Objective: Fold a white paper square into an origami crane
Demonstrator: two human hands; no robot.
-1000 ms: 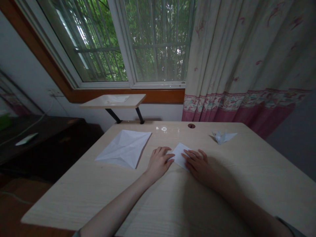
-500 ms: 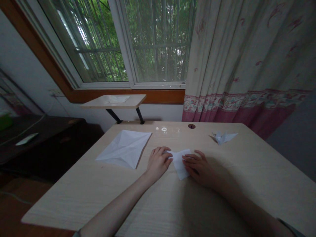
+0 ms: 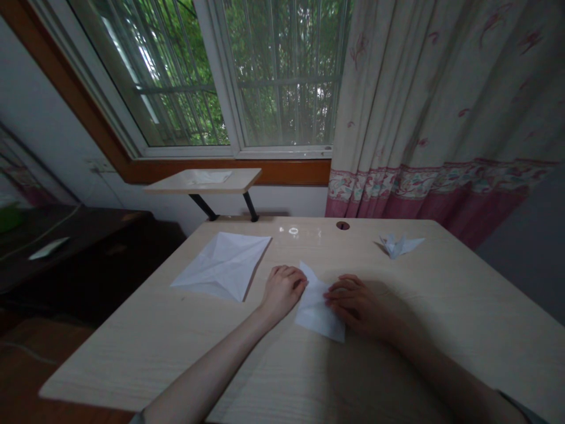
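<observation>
A small folded sheet of white paper (image 3: 318, 312) rests on the desk between my hands, one pointed corner aimed away from me. The curled fingers of my left hand (image 3: 283, 290) pinch its left edge. From the right, my right hand (image 3: 359, 303) has thumb and fingertips closed on the opposite edge; its palm side is hidden. A larger creased white sheet (image 3: 225, 265) lies spread out left of my left hand. Toward the back right stands a folded paper crane (image 3: 399, 244), apart from both hands.
The pale wooden desk (image 3: 132, 353) has a round cable hole (image 3: 343, 225) near its back edge. A raised shelf (image 3: 247, 176) at the back left carries some white paper (image 3: 212, 176). Behind are a barred window and a curtain (image 3: 388, 118). A dark table (image 3: 88, 235) stands to the left.
The small paper has turned between my hands: its pointed corner now points away and its wider end toward me. My right hand has shifted slightly; the large sheet and crane stayed put.
</observation>
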